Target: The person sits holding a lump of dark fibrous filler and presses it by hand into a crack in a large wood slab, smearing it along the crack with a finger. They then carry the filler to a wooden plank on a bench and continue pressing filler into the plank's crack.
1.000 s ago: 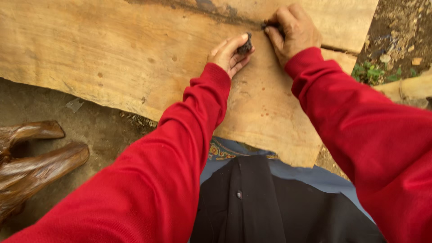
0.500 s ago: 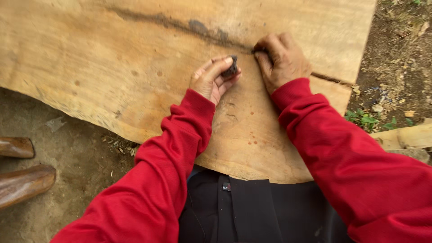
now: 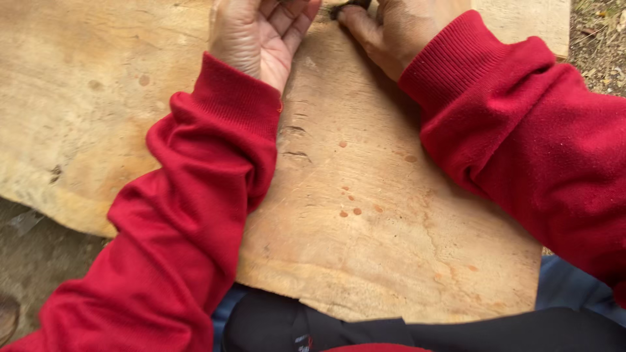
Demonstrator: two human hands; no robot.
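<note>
Wooden slab (image 3: pixel 365 215) now fills view; both hands (image 3: pixel 261 32) sit higher in frame.

Both hands rest on the wooden slab (image 3: pixel 365 215) at its far edge, left hand (image 3: pixel 261 32) just left of right hand (image 3: pixel 398 29). A small dark object (image 3: pixel 344 8) sits between them, touching the right hand.

The wooden slab (image 3: pixel 365 215) was raw, pale timber with a matt, unfinished face, faintly grained, dotted with small reddish-brown spots and marked by a few short dark cracks, and its near edge was rough and uneven. The sleeves (image 3: pixel 195 215) were soft red knitted cloth, slightly fuzzy, with ribbed cuffs. The ground (image 3: pixel 32 261) beside the slab looked like dull, gritty earth, and the dark garment (image 3: pixel 391 332) at the bottom was smooth matt fabric.
</note>
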